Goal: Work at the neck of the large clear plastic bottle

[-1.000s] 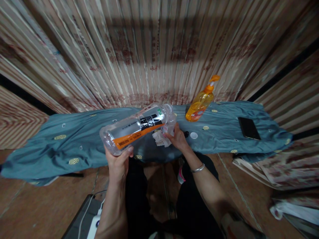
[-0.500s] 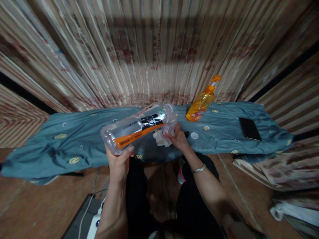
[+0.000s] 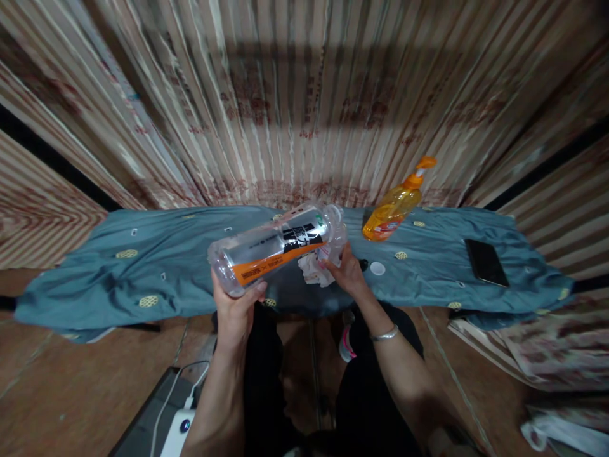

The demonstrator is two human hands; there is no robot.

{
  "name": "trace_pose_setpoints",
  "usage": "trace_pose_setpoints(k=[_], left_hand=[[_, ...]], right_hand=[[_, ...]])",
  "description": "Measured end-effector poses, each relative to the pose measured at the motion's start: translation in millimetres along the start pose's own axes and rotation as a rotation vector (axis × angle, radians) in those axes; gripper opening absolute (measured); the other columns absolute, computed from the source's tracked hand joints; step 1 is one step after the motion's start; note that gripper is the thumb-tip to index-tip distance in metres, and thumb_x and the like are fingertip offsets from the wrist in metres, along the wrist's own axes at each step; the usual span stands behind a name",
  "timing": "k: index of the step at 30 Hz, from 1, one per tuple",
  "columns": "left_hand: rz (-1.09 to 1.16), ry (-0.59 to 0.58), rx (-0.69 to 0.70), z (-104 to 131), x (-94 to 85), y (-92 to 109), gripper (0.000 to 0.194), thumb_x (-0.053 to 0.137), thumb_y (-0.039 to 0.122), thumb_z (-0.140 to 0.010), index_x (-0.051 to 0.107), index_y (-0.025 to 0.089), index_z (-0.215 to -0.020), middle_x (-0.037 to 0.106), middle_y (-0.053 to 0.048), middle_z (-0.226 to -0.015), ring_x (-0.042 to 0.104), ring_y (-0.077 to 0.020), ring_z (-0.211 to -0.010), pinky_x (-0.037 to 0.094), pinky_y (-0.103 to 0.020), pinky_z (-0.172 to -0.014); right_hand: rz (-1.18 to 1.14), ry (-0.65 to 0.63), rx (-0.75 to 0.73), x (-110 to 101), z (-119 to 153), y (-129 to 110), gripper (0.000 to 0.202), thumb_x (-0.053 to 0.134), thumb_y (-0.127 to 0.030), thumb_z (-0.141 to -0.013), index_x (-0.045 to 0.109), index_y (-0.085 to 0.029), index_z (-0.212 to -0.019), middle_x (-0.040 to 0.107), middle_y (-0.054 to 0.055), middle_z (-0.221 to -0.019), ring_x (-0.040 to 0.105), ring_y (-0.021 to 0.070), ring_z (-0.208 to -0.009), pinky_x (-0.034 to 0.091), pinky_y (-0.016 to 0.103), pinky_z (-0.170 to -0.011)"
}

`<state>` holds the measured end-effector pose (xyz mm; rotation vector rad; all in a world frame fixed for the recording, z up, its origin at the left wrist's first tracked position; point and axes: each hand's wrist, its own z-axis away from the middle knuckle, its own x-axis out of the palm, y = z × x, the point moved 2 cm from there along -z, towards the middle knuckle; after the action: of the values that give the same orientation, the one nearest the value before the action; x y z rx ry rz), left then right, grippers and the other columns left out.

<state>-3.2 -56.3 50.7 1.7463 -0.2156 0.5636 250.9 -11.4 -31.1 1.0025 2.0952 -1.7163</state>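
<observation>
Bottle (image 3: 271, 252) hangs aslant above the counter (image 3: 185, 282), your left hand (image 3: 235, 315) clasping its base and your right hand (image 3: 349, 273) a smaller clear container (image 3: 338, 241) by its neck, so a slack left grip could let it roll and knock that container.

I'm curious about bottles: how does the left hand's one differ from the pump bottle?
The held bottle is tipped sideways in the left hand; the pump bottle stands on the cloth. The held bottle looks colourless, the pump bottle orange. Both are see-through and labelled.
</observation>
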Motion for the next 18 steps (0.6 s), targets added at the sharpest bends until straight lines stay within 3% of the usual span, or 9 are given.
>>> trace_pose_setpoints(k=[6, 12, 18], left_hand=[[0.012, 0.005, -0.019, 0.2, -2.5, -3.4, 0.07, 0.094, 0.019, -0.05, 0.058, 0.022, -0.111, 0.061, 0.002, -0.077, 0.051, -0.0062, -0.051, 0.038, -0.017, -0.042], [0.01, 0.025, -0.032, -0.2, -3.4, -4.8, 0.071, 0.095, 0.021, -0.047, 0.057, 0.022, -0.108, 0.062, 0.002, -0.078, 0.052, -0.007, -0.052, 0.038, -0.017, -0.04], [-0.008, 0.037, -0.04, -0.6, -4.0, -5.1, 0.07, 0.095, 0.022, -0.044, 0.056, 0.021, -0.103, 0.062, 0.004, -0.076, 0.052, -0.0073, -0.05, 0.039, -0.016, -0.039]], right_hand=[[0.0, 0.008, 0.04, 2.1, -0.3, 4.4, 0.049, 0.07, -0.036, -0.077, 0.048, -0.02, -0.118, 0.072, 0.012, -0.095, 0.072, 0.033, -0.084, 0.059, 0.051, -0.077], [0.028, -0.004, 0.047, -1.3, -0.4, -0.4, 0.052, 0.069, -0.036, -0.077, 0.049, -0.017, -0.121, 0.071, 0.015, -0.1, 0.071, 0.0327, -0.089, 0.058, 0.051, -0.081], [0.053, -0.01, 0.075, -2.4, 0.0, -2.9, 0.055, 0.068, -0.037, -0.077, 0.049, -0.014, -0.123, 0.073, 0.015, -0.098, 0.07, 0.0302, -0.083, 0.058, 0.048, -0.077]])
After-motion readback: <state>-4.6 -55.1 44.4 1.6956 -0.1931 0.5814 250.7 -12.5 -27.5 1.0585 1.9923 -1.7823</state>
